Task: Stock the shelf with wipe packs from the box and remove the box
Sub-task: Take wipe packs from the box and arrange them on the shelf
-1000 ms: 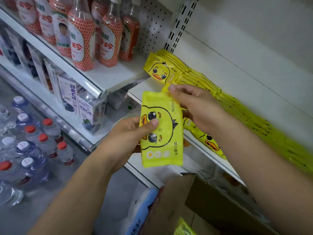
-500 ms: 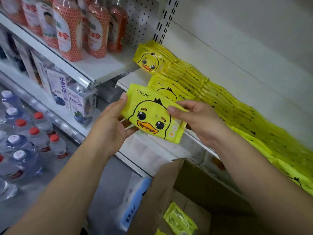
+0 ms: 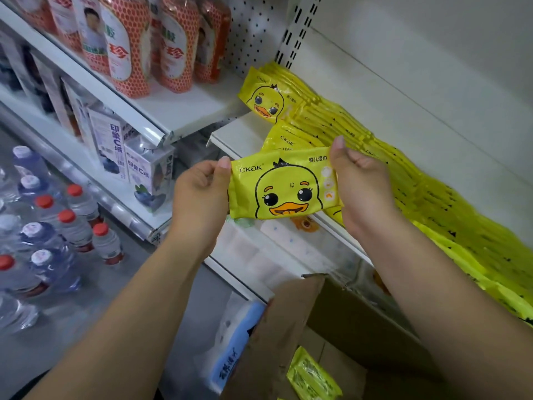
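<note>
The white shelf [image 3: 242, 129] is already lined along its back with a long, overlapping row of yellow wipe packs [image 3: 418, 192], and a shorter front row [image 3: 284, 140] is begun just behind the hands. Below the shelf edge the cardboard box [image 3: 285, 321] stands open, and at least one spare pack [image 3: 313, 376] is seen inside it. Stocking is therefore judged unfinished, and the box cannot yet be removed.

One duck-faced wipe pack [image 3: 285, 189] is held level just in front of the shelf edge, its printed side toward the camera. It is pinched at its left end by the left hand [image 3: 199, 194] and gripped at its right end by the right hand [image 3: 360, 186], with both thumbs on top.

The film looks soft and glossy, so the pack may slip or sag once one hand is released. If it is pushed in too hard, the front row could be driven into the leaning packs behind and the line disturbed. If it is set too near the edge, it could slide off — back into the box at best.
</note>
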`<state>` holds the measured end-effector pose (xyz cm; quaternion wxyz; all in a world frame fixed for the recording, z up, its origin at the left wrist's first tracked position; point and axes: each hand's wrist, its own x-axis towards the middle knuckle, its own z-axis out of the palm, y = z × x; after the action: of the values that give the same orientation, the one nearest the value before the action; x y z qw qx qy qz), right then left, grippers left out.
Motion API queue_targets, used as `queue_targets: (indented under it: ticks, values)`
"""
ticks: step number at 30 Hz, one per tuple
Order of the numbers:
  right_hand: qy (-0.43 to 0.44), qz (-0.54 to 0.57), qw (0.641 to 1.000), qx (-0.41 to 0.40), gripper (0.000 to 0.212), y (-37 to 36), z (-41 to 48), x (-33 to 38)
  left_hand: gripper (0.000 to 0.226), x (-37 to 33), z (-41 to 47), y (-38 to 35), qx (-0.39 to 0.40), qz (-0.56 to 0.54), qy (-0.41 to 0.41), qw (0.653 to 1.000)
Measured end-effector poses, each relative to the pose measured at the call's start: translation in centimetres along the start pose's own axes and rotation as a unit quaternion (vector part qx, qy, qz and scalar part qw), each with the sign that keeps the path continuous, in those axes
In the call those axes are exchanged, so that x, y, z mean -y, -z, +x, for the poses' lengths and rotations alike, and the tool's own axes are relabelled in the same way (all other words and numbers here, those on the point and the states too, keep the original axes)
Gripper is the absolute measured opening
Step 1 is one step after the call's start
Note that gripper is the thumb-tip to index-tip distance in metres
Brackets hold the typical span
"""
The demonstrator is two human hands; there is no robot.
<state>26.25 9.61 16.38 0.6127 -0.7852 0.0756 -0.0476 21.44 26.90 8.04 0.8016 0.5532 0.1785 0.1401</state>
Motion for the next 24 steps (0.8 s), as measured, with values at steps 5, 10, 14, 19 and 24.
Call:
queue_targets:
  ticks: [5, 10, 14, 19, 24]
  values:
    - [0.028, -0.026, 0.999, -0.029, 0.05, -1.2, -0.3, -0.1, 0.035, 0.1, 0.6, 0.3, -0.084, 0.08, -0.051, 0.992]
    - [0.057, -0.008, 0.998, -0.027, 0.06, -2.3, -0.2, 0.1, 0.037, 0.2, 0.9, 0.6, -0.111, 0.068, -0.048, 0.99]
    - [0.063, -0.036, 0.997, -0.023, 0.061, -2.5, 0.6, -0.3, 0.043, 0.3, 1.2, 1.0, -0.106, 0.068, -0.055, 0.99]
    - [0.056, -0.116, 0.988, 0.083, 0.037, -2.6, 1.2, 0.4, 0.032, 0.2, 1.5, 2.0, -0.125, 0.06, -0.055, 0.989]
    - [0.033, -0.25, 0.913, 0.322, 0.054, -2.4, 3.1, 4.3, 0.03, -0.3, 2.3, 3.2, -0.101, 0.079, -0.08, 0.988]
